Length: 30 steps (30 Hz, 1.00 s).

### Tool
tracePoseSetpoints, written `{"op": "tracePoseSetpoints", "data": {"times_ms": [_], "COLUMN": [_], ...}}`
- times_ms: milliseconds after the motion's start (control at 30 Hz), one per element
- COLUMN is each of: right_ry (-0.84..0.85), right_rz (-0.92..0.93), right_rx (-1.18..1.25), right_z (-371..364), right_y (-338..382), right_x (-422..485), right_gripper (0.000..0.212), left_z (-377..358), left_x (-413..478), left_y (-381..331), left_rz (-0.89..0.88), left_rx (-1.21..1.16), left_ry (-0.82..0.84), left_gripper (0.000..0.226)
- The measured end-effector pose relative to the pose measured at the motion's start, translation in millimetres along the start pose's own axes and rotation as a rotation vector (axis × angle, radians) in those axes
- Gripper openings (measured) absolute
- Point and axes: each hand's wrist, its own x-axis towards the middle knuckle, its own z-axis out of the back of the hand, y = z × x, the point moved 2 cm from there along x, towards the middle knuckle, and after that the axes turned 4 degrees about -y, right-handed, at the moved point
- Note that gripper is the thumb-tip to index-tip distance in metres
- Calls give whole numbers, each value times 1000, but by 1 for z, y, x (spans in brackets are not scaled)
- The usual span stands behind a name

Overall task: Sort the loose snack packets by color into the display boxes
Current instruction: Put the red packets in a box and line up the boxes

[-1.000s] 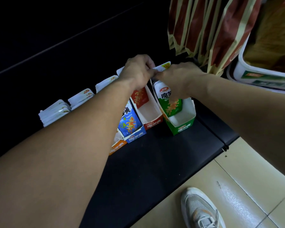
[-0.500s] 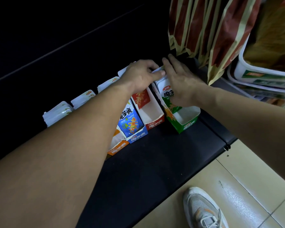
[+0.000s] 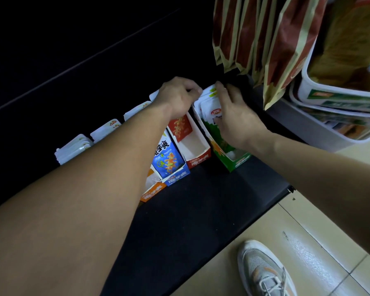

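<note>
The black shelf carries a row of display boxes. The green display box stands at the row's 3 o'clock end, just beside the red display box. The green packets stand upright inside it. The right hand lies over them in a wide grip, its fingers pressing. The left hand is curled at their tops; I cannot tell whether its grip holds anything. Pressing too hard would likely skid the light box, or spill packets into the red one.
</note>
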Motion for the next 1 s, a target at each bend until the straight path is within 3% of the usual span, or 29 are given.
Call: {"op": "tracePoseSetpoints", "data": {"times_ms": [300, 500, 667, 867, 1000], "right_ry": [62, -1, 3, 4, 225], "right_rz": [21, 18, -27, -7, -103], "right_rx": [138, 133, 138, 53, -193], "right_z": [2, 14, 28, 38, 24], "right_y": [-16, -7, 3, 13, 13], "right_x": [-11, -29, -41, -75, -91], "right_gripper": [89, 88, 86, 58, 46], "left_z": [-7, -7, 13, 40, 46], "left_x": [-5, -29, -67, -147, -197], "left_y": [4, -7, -15, -18, 8], "left_rz": [1, -25, 22, 22, 72], "left_rx": [-18, 109, 99, 116, 176], "left_ry": [-18, -83, -147, -158, -107], "left_gripper": [12, 45, 46, 36, 35]}}
